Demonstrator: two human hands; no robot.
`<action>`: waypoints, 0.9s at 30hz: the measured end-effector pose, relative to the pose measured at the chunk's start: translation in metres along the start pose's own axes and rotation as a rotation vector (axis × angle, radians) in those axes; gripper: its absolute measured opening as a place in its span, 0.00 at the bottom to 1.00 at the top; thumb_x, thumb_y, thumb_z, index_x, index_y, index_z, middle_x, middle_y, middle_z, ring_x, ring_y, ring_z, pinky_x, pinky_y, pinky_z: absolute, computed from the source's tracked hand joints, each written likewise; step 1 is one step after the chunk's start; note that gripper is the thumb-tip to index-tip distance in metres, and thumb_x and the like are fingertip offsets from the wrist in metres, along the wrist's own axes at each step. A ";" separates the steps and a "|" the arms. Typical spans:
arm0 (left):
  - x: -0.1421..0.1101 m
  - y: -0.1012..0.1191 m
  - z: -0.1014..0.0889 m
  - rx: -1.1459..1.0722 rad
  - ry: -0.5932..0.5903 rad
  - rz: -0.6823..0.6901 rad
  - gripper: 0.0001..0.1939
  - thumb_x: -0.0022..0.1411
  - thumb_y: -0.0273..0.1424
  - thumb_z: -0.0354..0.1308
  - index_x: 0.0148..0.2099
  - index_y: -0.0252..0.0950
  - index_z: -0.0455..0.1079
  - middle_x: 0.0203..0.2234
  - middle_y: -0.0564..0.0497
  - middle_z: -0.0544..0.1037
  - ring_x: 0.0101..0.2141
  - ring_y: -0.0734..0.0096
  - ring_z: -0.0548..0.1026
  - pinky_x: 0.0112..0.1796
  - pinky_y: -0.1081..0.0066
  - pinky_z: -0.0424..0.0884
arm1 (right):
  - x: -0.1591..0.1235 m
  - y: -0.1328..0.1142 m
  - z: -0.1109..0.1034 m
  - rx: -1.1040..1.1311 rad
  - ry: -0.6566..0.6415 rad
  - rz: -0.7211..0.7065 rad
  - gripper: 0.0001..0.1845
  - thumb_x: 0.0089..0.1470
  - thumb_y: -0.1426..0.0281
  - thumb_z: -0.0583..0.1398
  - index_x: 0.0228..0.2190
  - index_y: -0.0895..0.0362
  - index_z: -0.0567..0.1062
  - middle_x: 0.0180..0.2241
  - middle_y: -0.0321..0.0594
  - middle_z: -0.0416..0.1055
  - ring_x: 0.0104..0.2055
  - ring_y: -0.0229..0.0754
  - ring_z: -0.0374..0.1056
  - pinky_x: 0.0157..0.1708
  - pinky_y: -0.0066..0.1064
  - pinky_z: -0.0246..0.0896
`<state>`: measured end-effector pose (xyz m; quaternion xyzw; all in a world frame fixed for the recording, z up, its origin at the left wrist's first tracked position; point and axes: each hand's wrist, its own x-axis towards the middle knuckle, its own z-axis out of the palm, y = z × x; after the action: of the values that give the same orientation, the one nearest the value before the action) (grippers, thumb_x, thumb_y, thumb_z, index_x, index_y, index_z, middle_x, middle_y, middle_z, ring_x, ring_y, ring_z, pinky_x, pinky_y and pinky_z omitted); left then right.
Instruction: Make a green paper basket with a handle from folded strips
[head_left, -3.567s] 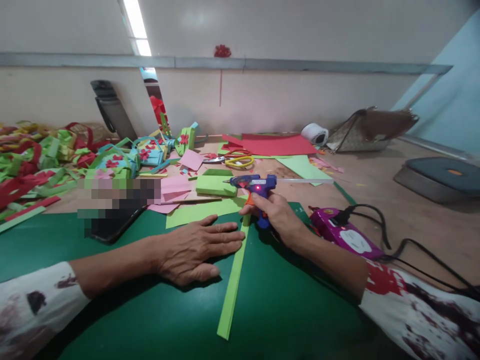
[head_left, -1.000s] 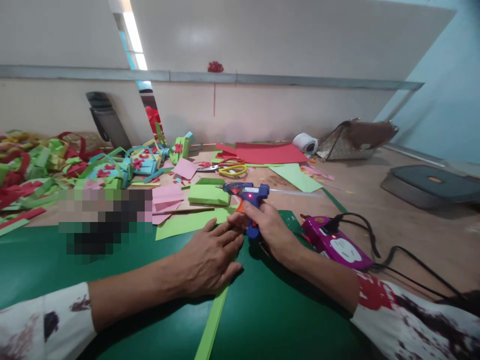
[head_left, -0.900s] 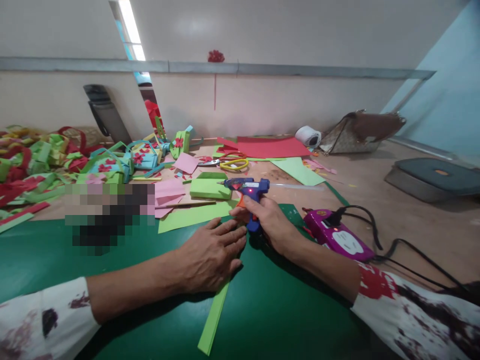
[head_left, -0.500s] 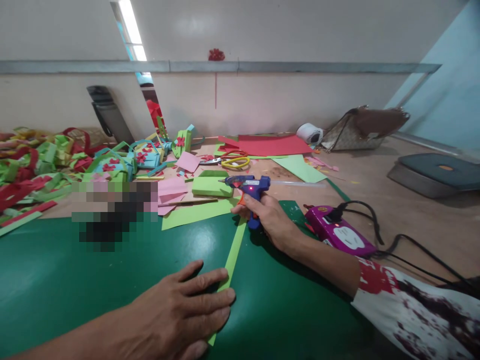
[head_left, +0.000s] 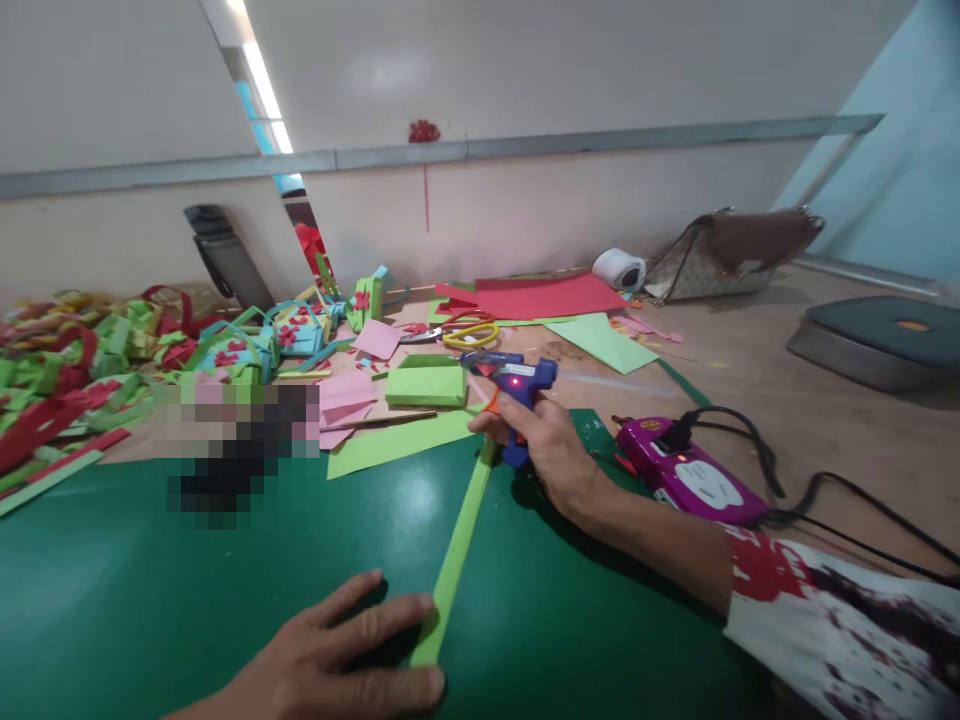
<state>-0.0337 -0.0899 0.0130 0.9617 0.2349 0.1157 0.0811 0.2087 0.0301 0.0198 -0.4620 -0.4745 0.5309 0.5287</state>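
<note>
My right hand (head_left: 551,450) is wrapped round the grip of a blue glue gun (head_left: 529,375) with an orange trigger and a lit red light. Its nozzle points left, close to a small folded light green paper box (head_left: 426,386). Low in the view, my left hand (head_left: 352,650) lies with its fingers spread. Its fingertips touch the near end of a long light green paper strip (head_left: 457,555) on the dark green surface (head_left: 600,600). The strip's far end reaches toward the glue gun's handle.
Scissors (head_left: 472,333), pink paper (head_left: 345,395) and red sheets (head_left: 551,297) lie behind. Paper baskets (head_left: 300,330) are heaped on the left. A purple power strip (head_left: 690,475) with black cables stands right, near a handbag (head_left: 739,255), a lidded container (head_left: 885,345) and a bottle (head_left: 229,258).
My left hand has slid down and left along the paper strip toward its near end. My right hand has shifted slightly right with the glue gun. The camera view has tilted a little.
</note>
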 end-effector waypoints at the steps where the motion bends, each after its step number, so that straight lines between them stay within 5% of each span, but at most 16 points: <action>1: 0.004 -0.002 -0.002 -0.003 0.027 -0.041 0.18 0.68 0.34 0.42 0.57 0.48 0.63 0.52 0.53 0.72 0.58 0.66 0.61 0.58 0.58 0.57 | 0.001 0.000 -0.001 0.008 0.024 -0.023 0.17 0.51 0.58 0.58 0.31 0.60 0.74 0.27 0.42 0.76 0.30 0.40 0.70 0.34 0.32 0.63; 6: 0.037 -0.015 0.007 0.140 0.127 -0.155 0.41 0.59 0.50 0.50 0.67 0.36 0.42 0.58 0.41 0.64 0.57 0.47 0.61 0.51 0.50 0.66 | 0.005 0.001 -0.010 -0.019 0.110 -0.089 0.18 0.51 0.56 0.59 0.28 0.59 0.76 0.27 0.41 0.77 0.29 0.40 0.69 0.34 0.32 0.63; 8: 0.049 -0.017 0.012 0.197 0.058 -0.249 0.38 0.61 0.44 0.51 0.67 0.35 0.43 0.60 0.39 0.59 0.58 0.43 0.59 0.49 0.45 0.66 | 0.004 0.001 -0.013 -0.046 0.122 -0.100 0.19 0.51 0.55 0.59 0.27 0.60 0.77 0.27 0.42 0.77 0.29 0.40 0.69 0.34 0.32 0.63; 11: 0.060 -0.016 0.008 0.172 -0.059 -0.307 0.30 0.64 0.34 0.47 0.66 0.35 0.47 0.62 0.41 0.55 0.60 0.49 0.55 0.53 0.49 0.63 | 0.002 -0.001 -0.015 -0.056 0.122 -0.127 0.21 0.52 0.54 0.58 0.29 0.59 0.78 0.28 0.42 0.77 0.31 0.41 0.69 0.35 0.33 0.63; 16: 0.084 -0.021 -0.009 -0.019 -0.246 -0.129 0.30 0.65 0.39 0.46 0.65 0.31 0.48 0.63 0.41 0.52 0.62 0.52 0.51 0.57 0.48 0.55 | -0.008 -0.015 -0.013 0.039 0.079 -0.157 0.18 0.52 0.55 0.59 0.31 0.58 0.78 0.32 0.43 0.77 0.34 0.43 0.71 0.39 0.36 0.64; 19: 0.113 -0.034 -0.004 -0.055 -0.197 0.002 0.30 0.66 0.40 0.44 0.65 0.30 0.47 0.64 0.40 0.51 0.63 0.54 0.49 0.58 0.50 0.52 | -0.016 -0.026 -0.014 0.027 0.095 -0.183 0.16 0.52 0.56 0.60 0.34 0.55 0.77 0.35 0.43 0.77 0.36 0.45 0.71 0.39 0.36 0.65; 23: 0.153 -0.053 0.003 0.079 -0.037 0.087 0.26 0.64 0.38 0.49 0.60 0.31 0.54 0.60 0.39 0.59 0.58 0.56 0.58 0.55 0.57 0.58 | -0.022 -0.035 -0.021 0.000 0.125 -0.241 0.16 0.52 0.55 0.60 0.35 0.53 0.76 0.36 0.42 0.77 0.37 0.46 0.71 0.36 0.36 0.66; 27: 0.150 -0.070 -0.007 0.217 0.108 -0.093 0.18 0.65 0.29 0.48 0.56 0.32 0.59 0.52 0.42 0.69 0.51 0.59 0.67 0.50 0.58 0.63 | -0.023 -0.038 -0.027 -0.074 0.143 -0.305 0.14 0.53 0.55 0.59 0.34 0.52 0.76 0.35 0.40 0.76 0.37 0.45 0.72 0.39 0.37 0.64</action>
<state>0.0631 0.0429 0.0329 0.9452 0.2945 0.1372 -0.0311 0.2404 0.0068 0.0539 -0.4404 -0.5193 0.3927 0.6182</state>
